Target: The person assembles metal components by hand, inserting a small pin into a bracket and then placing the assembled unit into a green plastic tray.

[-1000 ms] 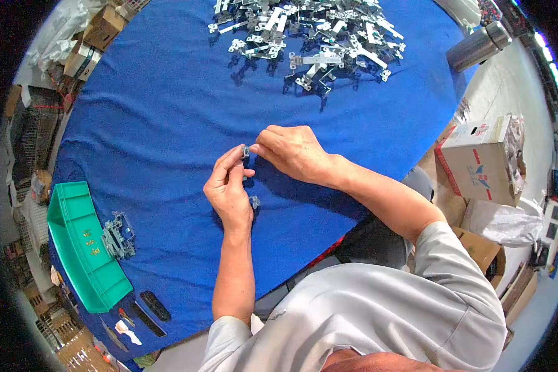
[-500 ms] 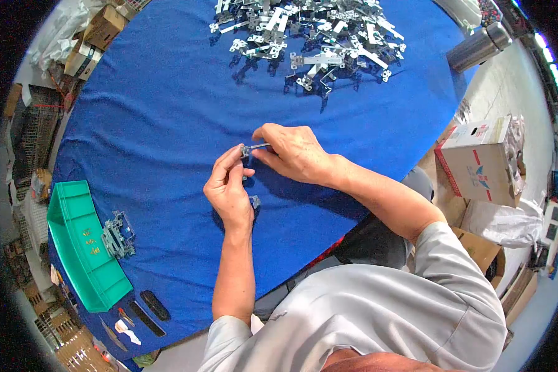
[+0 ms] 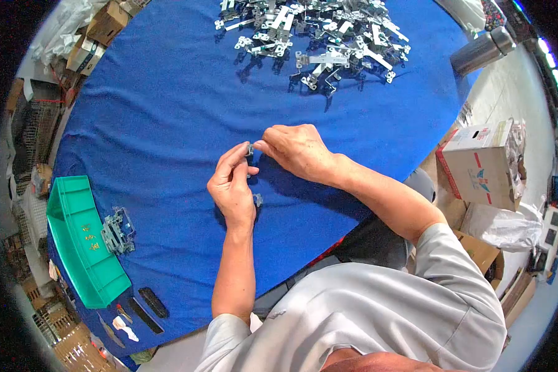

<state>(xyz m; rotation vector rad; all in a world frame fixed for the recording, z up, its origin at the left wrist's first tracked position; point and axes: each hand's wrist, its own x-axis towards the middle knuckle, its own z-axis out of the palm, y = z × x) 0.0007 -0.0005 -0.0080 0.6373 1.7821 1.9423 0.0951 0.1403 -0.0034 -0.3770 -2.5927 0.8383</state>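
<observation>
Rumpled, matt blue cloth [image 3: 167,124].

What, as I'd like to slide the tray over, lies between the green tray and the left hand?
Beside the green tray sits a small metal pile, then blue cloth up to the left hand, in the head view.

I can see a flask [image 3: 482,52] at the far right edge of the worktop [image 3: 167,111]. Off that side I see a printed carton [image 3: 474,162], a white bag [image 3: 502,228] just beside it.
</observation>
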